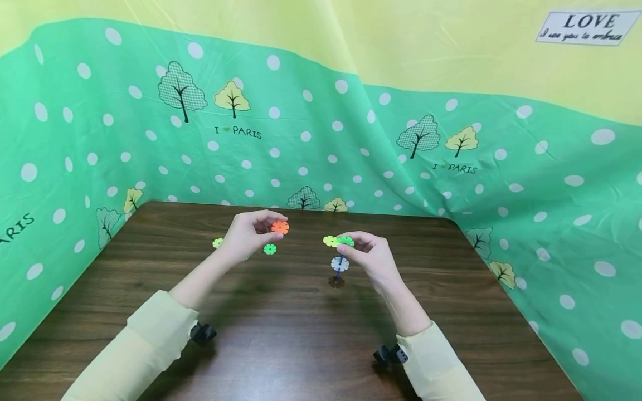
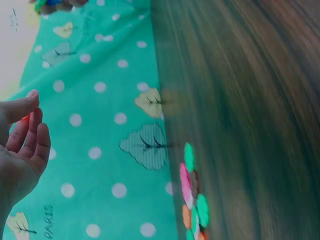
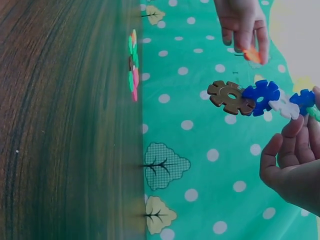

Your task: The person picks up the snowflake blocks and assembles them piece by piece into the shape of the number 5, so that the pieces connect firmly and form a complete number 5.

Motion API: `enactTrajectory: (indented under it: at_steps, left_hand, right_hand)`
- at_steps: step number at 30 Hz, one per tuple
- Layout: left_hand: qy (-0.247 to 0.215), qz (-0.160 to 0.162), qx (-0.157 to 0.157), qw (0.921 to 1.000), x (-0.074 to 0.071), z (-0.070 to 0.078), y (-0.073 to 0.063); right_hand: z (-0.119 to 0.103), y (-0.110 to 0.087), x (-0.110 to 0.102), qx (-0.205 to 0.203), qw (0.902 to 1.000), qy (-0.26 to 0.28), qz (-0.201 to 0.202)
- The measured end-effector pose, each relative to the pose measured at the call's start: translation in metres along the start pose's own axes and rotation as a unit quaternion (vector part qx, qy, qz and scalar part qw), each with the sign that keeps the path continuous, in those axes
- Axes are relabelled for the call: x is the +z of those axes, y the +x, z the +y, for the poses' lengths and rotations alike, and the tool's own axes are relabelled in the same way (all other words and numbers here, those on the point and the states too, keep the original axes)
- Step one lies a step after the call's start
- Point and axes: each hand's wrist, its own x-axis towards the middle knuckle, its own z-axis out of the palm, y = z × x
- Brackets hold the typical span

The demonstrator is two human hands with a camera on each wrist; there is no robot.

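A green and yellow curtain (image 1: pixel 281 161) printed with trees and dots hung round the brown table (image 1: pixel 301 340), its back stretch at twelve o'clock from where the person worked. Two pale sleeves (image 1: pixel 157 334) came in from seven and five o'clock. The left hand (image 1: pixel 251 233), held up at eleven, grasped an orange disc between thumb and fingers; the right hand (image 1: pixel 371 253), at one, pinched a chain of notched discs (image 1: pixel 339 264) by its green piece. The chain hung towards six o'clock through blue and white to brown, with a yellow piece at nine from the green. Seen from the left wrist, a loose cluster (image 2: pixel 186 182) of pink, green and orange discs lay on the table. The orange disc (image 1: pixel 280 227) was in the air, a single green disc (image 1: pixel 270 249) at seven from it.
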Motion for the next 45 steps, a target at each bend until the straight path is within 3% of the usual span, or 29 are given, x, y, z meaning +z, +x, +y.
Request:
enactTrajectory:
  at_steps: [10, 16, 24, 37, 45]
  left_hand:
    - [-0.011, 0.034, 0.056, 0.9978, 0.020, 0.022, -0.007]
    - [-0.053, 0.039, 0.090, 0.9938, 0.031, 0.030, -0.011]
    - [-0.058, 0.040, 0.107, 0.9917, 0.041, 0.036, -0.018]
    - [-0.073, 0.046, 0.144, 0.9858, 0.049, 0.033, -0.023]
    - [-0.083, 0.081, 0.121, 0.9859, 0.050, 0.031, -0.025]
  right_hand:
    - [-0.005, -0.002, 0.005, -0.013, 0.9998, -0.008, -0.009]
    - [-0.005, -0.003, 0.008, -0.019, 0.9997, -0.003, -0.012]
    - [-0.005, -0.003, 0.012, -0.020, 0.9996, -0.006, -0.016]
    - [-0.007, -0.004, 0.017, -0.012, 0.9993, -0.029, -0.023]
    - [-0.005, -0.002, 0.018, -0.013, 0.9988, -0.030, -0.035]
